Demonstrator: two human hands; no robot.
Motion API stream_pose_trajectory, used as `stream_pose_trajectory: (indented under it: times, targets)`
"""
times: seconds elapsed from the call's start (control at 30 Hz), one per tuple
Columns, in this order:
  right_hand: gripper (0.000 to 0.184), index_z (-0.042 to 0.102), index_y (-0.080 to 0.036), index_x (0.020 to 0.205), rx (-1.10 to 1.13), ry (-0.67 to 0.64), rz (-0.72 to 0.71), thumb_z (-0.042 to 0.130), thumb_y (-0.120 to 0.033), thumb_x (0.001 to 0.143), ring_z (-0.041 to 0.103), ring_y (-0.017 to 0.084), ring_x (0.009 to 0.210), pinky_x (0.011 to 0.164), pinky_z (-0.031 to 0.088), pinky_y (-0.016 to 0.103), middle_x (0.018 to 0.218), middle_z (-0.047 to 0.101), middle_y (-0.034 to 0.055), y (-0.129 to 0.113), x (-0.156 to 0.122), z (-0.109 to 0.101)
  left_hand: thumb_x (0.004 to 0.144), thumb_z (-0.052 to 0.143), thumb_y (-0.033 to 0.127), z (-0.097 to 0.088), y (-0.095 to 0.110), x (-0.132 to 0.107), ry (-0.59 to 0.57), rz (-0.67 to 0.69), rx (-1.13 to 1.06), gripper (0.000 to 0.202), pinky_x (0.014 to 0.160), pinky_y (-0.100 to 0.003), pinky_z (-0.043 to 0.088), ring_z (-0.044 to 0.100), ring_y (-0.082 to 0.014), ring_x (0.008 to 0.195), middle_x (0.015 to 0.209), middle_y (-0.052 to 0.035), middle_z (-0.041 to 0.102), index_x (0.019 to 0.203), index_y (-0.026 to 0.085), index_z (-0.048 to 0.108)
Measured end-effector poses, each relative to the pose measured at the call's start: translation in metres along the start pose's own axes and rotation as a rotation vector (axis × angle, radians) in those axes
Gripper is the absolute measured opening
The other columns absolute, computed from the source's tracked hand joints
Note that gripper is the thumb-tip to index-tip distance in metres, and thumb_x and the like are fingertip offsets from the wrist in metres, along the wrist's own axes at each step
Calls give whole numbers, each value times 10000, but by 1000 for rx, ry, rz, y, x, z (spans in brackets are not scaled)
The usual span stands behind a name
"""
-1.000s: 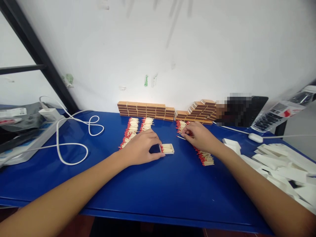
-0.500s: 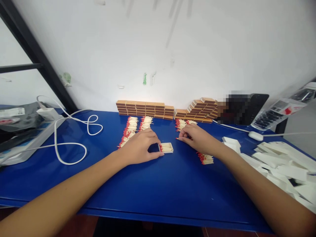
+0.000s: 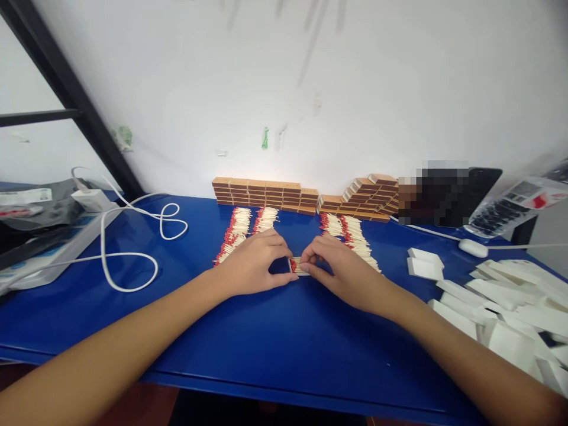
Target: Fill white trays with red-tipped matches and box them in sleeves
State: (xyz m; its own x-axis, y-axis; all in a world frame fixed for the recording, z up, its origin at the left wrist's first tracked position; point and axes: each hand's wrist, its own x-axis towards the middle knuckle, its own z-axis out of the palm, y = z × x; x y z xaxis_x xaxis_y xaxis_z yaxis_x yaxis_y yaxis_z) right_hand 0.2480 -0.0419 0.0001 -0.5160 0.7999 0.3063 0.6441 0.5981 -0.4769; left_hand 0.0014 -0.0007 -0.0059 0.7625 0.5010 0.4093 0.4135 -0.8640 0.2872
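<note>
A matchbox tray [image 3: 290, 265] with matches [image 3: 296, 267] in it lies on the table [image 3: 275, 343]; I take it as the clock's centre. The left hand [image 3: 257, 263] is at 9 o'clock, thumb and fingers at the tray's left end; the right hand [image 3: 339, 269] is at 3, fingertips over its right end. 2 match rows [image 3: 228, 245] lie around 10 to 11, 2 others [image 3: 361, 245] around 1 to 2. Behind these, matchboxes [image 3: 257, 195] stand stacked along the wall [image 3: 310, 71], 11 to 1. Loose trays [image 3: 510, 307] heap at 3 to 4; a cable [image 3: 103, 248] loops at 9.
</note>
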Motion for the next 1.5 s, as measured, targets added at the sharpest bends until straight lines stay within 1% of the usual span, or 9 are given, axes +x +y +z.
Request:
stream_pose_trajectory:
  times: [0.13,0.27,0.47,0.7,1.07,1.17,1.27,1.37,1.5]
  targets:
    - [97,636,-249,951,-30,25,-30,620,-237,1046,592,258,939,829,503,409,943,680,70,2,0,4,969,798,416,0,0,0,-3,-6,-5,257,939,-407,557,694,-257,1035,1068,-87,762,1056,175,783]
    - [81,656,-247,983,-68,43,-37,624,-255,1056,597,259,953,839,499,410,967,680,73,11,1,-1,962,805,416,-1,1,0,-12,-12,-13,256,930,-405,560,691,-264,1042,1053,-89,759,1053,177,785]
    - [88,664,-245,935,-121,47,-25,714,-266,1005,607,249,941,820,494,389,957,660,60,23,2,-7,959,807,415,-1,1,-1,-10,-11,-15,250,946,-413,553,691,-267,1049,1061,-87,763,1056,186,788]
    - [124,675,-247,958,-86,25,-5,720,-345,1018,606,239,940,812,494,378,963,659,53,19,2,-5,962,804,422,0,1,0,-11,-6,-18,257,946,-413,557,695,-267,1048,1057,-88,764,1037,177,790]
    - [91,687,-244,937,-58,34,23,702,-314,993,618,217,880,769,489,349,935,667,48,22,4,-8,951,818,412,-1,2,-1,-25,-28,-21,262,973,-423,559,700,-269,1063,1070,-90,769,1058,174,799]
    - [145,684,-236,904,-112,110,63,676,-348,996,613,217,818,740,472,353,891,679,53,33,7,-19,955,814,416,0,1,-1,-30,-39,-25,278,966,-423,562,700,-268,1064,1080,-88,767,1095,177,801]
    - [150,693,-223,897,-277,199,138,659,-340,985,615,254,845,768,462,384,870,691,76,56,9,-32,959,810,418,0,0,-1,-32,-36,-29,267,961,-419,564,694,-266,1073,1090,-84,765,1099,190,805]
    - [134,704,-211,875,-415,159,182,681,-317,953,621,302,919,830,464,420,888,706,110,78,9,-40,961,809,434,0,-1,-1,-29,-31,-36,280,950,-420,568,693,-267,1068,1085,-84,766,1094,188,804]
    - [138,708,-211,845,-438,75,187,632,-239,956,634,293,907,835,466,409,887,714,112,91,9,-39,966,803,428,-1,-1,-1,-29,-34,-25,278,944,-426,570,698,-270,1065,1092,-92,768,1104,186,798]
